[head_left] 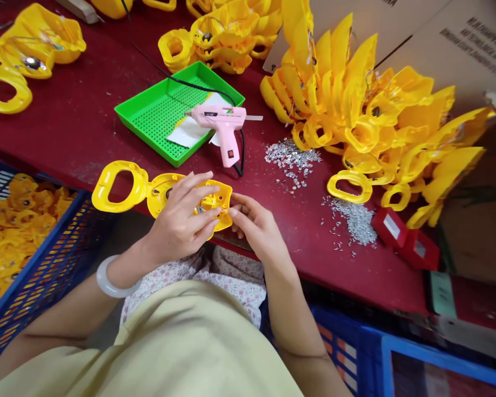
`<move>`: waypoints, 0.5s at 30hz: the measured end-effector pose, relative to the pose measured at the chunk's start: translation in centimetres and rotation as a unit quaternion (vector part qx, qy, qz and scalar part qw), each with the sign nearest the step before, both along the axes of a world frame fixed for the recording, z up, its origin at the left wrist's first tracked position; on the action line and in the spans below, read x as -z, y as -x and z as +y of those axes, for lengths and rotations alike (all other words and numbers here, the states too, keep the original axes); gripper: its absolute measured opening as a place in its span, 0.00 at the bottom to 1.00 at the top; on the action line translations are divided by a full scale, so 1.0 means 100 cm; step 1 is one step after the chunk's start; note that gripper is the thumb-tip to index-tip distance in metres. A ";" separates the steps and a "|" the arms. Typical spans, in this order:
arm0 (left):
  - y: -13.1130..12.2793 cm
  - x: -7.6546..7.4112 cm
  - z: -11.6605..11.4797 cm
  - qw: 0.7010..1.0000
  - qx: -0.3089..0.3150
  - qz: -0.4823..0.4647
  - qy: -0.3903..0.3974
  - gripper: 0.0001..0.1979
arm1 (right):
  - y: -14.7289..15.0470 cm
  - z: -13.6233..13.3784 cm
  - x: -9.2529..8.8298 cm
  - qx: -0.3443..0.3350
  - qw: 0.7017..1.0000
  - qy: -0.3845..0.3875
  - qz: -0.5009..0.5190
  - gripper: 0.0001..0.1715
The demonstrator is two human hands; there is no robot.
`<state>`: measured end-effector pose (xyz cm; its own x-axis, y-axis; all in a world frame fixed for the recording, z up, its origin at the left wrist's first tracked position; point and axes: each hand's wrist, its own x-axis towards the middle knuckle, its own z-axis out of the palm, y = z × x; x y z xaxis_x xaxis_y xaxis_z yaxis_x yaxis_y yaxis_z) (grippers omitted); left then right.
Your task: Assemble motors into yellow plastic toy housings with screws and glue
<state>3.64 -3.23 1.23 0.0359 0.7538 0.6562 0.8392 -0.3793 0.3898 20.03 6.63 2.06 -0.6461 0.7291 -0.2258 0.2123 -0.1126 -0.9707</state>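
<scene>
- Fig. 1: head-worn view, looking fwd & down at 2 bare hands over a table.
- L hand (177, 223): fingers spread & curved over a yellow moulded-plastic part (160, 190), pressing it from above; white bangle (111, 278) on the wrist.
- R hand (256, 227): fingers together, fingertips (233, 212) against the part's right edge, w/ the thumb side hidden; pinching it between the 2 hands as far as visible.
- Yellow part: held just above the table's near edge, between both hands; a ring-shaped end points left, a round body sits under the L hand, w/ a small silver-coloured metal piece (199, 209) in its hollow.
- Red-topped table (86, 129): carries a bright green plastic perforated tray (149, 124) w/ white paper (190, 131) in it.
- Pink plastic hot-glue gun (227, 124): lies on the tray's right corner, black cord (182, 82) running behind it.
- 2 small heaps of silver metal flakes (291, 160) (355, 220): on the table, right of the hands; exact kind too small to tell.
- Large heap of yellow plastic parts (355, 110): upper right, against a brown cardboard box (471, 44).
- Blue plastic crate (53, 253): lower left, filled w/ more yellow parts (20, 220).
</scene>
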 end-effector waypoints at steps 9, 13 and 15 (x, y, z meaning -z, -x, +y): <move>0.005 -0.008 -0.001 0.996 0.020 -0.003 0.092 0.08 | -0.002 0.001 -0.002 -0.053 0.999 -0.011 -0.007 0.25; 0.006 -0.009 -0.001 0.992 0.020 0.030 0.119 0.10 | -0.002 -0.001 -0.004 -0.055 0.998 -0.001 -0.015 0.25; 0.005 -0.009 -0.001 0.991 0.021 0.045 0.127 0.11 | -0.002 -0.001 -0.005 -0.057 0.998 0.004 -0.024 0.25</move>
<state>3.11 -3.29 2.12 0.1198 0.8911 0.4378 0.8602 -0.3133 0.4023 20.27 6.54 2.61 -0.7133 0.6492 -0.2640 0.2703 -0.0926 -0.9583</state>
